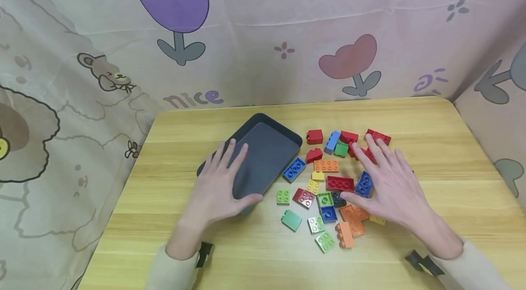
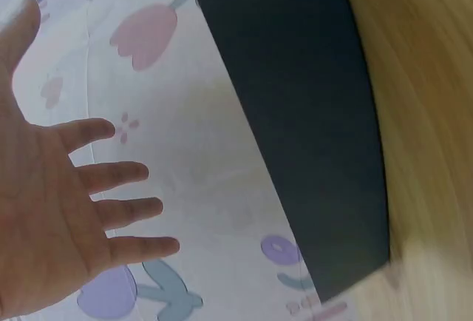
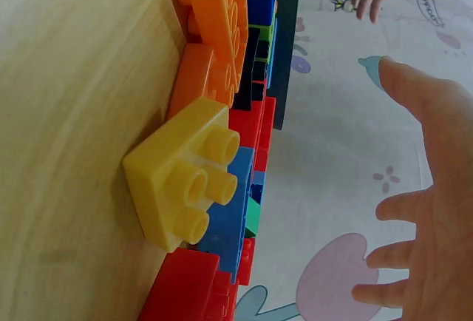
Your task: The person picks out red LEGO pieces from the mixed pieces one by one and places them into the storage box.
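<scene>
My left hand (image 1: 218, 185) is held over the left side of a dark grey tray (image 1: 267, 148), fingers spread and nothing in it. In the left wrist view its palm and straight fingers (image 2: 122, 210) show beside the tray's outer wall (image 2: 295, 114). Above the right part of a spread of toy building bricks hovers my right hand (image 1: 390, 185), also spread and holding nothing. Nearest it lie a blue brick (image 1: 364, 184), a dark red brick (image 1: 339, 183) and orange bricks (image 1: 352, 219). A yellow brick (image 3: 185, 177) stands out in the right wrist view, below that hand.
Loose bricks in green, red, blue, orange and yellow lie right of the tray, among them a teal brick (image 1: 291, 220) and a blue brick (image 1: 294, 170) close to the tray's edge. A printed cloth (image 1: 255, 66) hangs behind the wooden table (image 1: 452, 144).
</scene>
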`<state>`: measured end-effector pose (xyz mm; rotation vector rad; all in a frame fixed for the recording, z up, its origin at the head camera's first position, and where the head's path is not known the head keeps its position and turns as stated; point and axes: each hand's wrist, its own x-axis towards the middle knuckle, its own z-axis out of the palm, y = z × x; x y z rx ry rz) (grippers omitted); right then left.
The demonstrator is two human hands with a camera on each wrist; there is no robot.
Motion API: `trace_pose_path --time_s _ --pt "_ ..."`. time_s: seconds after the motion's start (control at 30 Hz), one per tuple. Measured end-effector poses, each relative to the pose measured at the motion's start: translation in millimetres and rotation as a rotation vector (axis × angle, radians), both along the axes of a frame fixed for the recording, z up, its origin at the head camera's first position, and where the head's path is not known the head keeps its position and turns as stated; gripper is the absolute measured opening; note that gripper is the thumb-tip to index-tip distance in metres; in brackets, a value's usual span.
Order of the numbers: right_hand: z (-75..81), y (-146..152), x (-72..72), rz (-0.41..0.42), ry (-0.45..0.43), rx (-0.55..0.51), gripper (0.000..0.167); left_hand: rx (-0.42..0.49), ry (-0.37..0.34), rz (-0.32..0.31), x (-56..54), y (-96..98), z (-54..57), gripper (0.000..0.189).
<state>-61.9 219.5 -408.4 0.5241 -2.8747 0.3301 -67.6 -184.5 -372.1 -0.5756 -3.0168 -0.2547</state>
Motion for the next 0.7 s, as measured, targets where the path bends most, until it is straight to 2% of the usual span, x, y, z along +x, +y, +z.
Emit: trace_pose_path --time_s 0.27,0.43,0.7 --pt "5.0 1 -13.3 0.094 0.02 0.036 0.114 0.159 -0.108 0.045 -0.9 -32.6 3.7 0.109" --pt "11.7 -2 -24.3 0.147 0.029 0.036 0.111 0.206 -0.149 0.09 -3.3 -54.4 6.1 0.102" --pt "25.4 -7 -43.9 0.195 0.015 0.012 0.103 0.321 -0.194 0.164 -13.3 -87.7 10.3 0.095"
